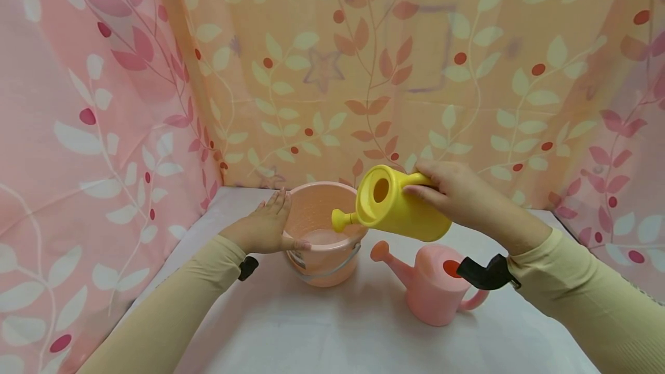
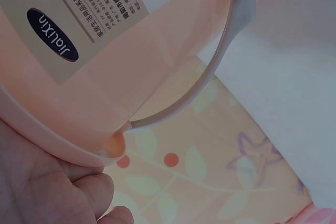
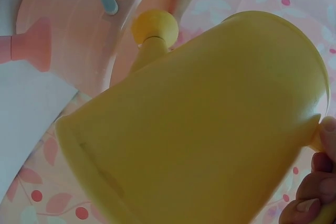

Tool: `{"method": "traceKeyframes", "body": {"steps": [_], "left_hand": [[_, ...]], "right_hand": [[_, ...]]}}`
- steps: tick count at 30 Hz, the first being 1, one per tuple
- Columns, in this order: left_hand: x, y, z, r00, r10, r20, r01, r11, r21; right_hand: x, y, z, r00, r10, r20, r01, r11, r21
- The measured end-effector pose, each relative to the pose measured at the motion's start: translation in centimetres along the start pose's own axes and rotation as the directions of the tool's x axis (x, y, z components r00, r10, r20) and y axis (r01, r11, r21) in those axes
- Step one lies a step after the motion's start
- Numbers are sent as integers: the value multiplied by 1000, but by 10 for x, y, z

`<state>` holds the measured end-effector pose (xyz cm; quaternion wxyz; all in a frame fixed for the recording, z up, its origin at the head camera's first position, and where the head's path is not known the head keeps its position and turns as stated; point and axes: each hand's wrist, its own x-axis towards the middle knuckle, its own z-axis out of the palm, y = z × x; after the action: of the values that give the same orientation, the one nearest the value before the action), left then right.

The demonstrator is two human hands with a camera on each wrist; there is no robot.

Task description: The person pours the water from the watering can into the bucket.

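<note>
In the head view a yellow watering can [image 1: 410, 206] is tilted to the left, held up by its handle in my right hand [image 1: 462, 195]. Its spout head [image 1: 340, 220] is over the opening of a peach-pink bucket [image 1: 324, 267]; whether water flows out cannot be made out. My left hand [image 1: 262, 227] rests against the bucket's left rim, fingers extended along it and thumb lying across the near rim. The right wrist view shows the can's yellow body [image 3: 199, 124] close up, with curled fingers [image 3: 320, 187] at its handle.
A pink watering can [image 1: 436, 293] stands on the white tabletop [image 1: 291, 333], right of the bucket, its spout pointing toward it. The bucket's grey handle [image 1: 332, 273] hangs down in front. A leaf-patterned curtain [image 1: 322, 74] encloses the back and sides.
</note>
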<state>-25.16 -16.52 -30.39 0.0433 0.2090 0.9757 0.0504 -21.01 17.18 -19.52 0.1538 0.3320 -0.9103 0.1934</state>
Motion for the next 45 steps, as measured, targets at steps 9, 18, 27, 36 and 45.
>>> {"method": "traceKeyframes", "body": {"steps": [9,18,27,36,45], "left_hand": [[0,1,1,1000,3,-10,-3,1000,-9],[1,0,2,1000,4,-11,-4,1000,-4],[1,0,2,1000,-1,-10,1,1000,1],[1,0,2,1000,0,-11,0,1000,0],[0,0,1,1000,7,-25,-7,1000,-8]], "right_hand": [[-1,-1,0,1000,14,11,-14,1000,-2],[-1,-1,0,1000,18,15,-19,1000,11],[0,0,2,1000,24,20,-25,999,20],[0,0,2,1000,11,11,-11,1000,11],[0,-1,2,1000,8,18,-8,1000,17]]}}
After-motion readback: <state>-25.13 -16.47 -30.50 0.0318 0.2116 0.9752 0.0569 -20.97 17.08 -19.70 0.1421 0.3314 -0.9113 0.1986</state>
